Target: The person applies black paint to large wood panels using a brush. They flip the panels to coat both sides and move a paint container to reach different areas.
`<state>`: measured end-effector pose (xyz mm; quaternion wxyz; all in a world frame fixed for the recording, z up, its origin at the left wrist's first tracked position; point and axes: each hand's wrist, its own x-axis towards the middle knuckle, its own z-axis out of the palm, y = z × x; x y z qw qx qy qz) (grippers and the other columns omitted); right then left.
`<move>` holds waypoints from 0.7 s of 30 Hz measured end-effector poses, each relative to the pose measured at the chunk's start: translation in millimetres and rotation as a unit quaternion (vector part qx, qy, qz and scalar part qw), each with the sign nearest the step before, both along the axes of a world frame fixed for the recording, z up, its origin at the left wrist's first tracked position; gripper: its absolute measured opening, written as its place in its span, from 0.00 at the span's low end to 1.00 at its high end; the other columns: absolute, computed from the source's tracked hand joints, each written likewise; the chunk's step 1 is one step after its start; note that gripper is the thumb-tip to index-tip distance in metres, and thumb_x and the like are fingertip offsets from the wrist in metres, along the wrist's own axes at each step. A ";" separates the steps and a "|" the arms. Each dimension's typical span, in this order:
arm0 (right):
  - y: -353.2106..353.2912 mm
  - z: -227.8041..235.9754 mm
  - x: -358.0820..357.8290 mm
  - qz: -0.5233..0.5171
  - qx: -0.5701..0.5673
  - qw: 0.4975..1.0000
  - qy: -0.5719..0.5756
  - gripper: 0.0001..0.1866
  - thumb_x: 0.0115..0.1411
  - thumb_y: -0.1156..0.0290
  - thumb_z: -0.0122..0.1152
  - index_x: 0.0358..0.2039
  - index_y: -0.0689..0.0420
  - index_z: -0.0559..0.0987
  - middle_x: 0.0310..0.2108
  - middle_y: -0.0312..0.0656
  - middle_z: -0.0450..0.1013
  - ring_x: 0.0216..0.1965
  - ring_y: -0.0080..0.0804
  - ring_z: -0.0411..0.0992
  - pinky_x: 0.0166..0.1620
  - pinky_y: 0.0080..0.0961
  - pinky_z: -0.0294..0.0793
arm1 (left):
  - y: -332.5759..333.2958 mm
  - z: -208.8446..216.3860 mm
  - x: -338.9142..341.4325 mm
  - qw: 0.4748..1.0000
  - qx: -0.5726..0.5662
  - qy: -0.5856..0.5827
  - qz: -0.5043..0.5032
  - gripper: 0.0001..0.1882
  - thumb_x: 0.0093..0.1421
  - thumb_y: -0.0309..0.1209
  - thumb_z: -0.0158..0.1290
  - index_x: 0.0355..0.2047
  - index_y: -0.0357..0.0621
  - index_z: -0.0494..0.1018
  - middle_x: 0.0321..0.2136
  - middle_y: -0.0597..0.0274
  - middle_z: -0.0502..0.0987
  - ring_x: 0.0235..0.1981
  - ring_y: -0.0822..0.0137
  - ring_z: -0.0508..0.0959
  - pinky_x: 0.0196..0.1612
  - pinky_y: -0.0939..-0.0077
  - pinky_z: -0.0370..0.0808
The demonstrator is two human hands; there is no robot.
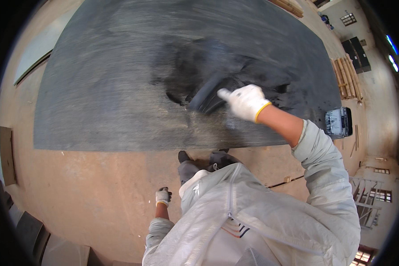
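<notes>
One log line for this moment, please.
Right hand: holds motion-blurred tool at dark smear on board | Left hand: lowered, away from board | Bucket: at board's right edge

Floor (97, 190): tan-brown, flecked with small pale bits; a pale sheet (42, 44) toward its far left corner, dark slabs (30, 228) toward its near left corner, a row of wooden poles (348, 77) along its right edge, a dark panel (357, 54) just beyond them. Wall (385, 106), past the floor's right edge: off-white, brown-stained, small barred window (348, 18) toward the far end, pale metal frame (363, 201) toward the near end. Light: bright blue-white patches (392, 51), high at right.
</notes>
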<state>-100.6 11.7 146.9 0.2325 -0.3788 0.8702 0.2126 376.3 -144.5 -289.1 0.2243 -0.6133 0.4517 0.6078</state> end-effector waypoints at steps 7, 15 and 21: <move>-30.0 -3.5 -4.5 0.052 -0.036 0.998 0.029 0.29 0.67 0.71 0.47 0.69 0.49 0.72 0.43 0.46 0.84 0.40 0.48 0.85 0.42 0.48 0.82 | 12.7 2.5 19.7 0.999 -0.005 0.007 0.034 0.14 0.69 0.37 0.52 0.49 0.45 0.79 0.23 0.55 0.82 0.14 0.64 0.75 0.16 0.67 0.70; -37.6 -0.8 -51.1 0.028 0.024 0.998 0.060 0.25 0.69 0.70 0.48 0.66 0.46 0.74 0.54 0.45 0.81 0.53 0.46 0.81 0.51 0.47 0.81 | 11.9 16.1 23.3 0.995 -0.013 0.044 0.094 0.15 0.71 0.35 0.51 0.52 0.43 0.78 0.23 0.55 0.81 0.14 0.66 0.73 0.15 0.69 0.68; -92.7 -14.5 -36.3 -0.018 -0.062 0.997 0.047 0.27 0.66 0.74 0.50 0.66 0.50 0.73 0.48 0.48 0.83 0.46 0.46 0.84 0.45 0.44 0.84 | 23.1 8.3 36.9 0.997 -0.017 0.012 0.077 0.14 0.69 0.37 0.52 0.50 0.45 0.79 0.23 0.54 0.82 0.14 0.65 0.75 0.15 0.67 0.70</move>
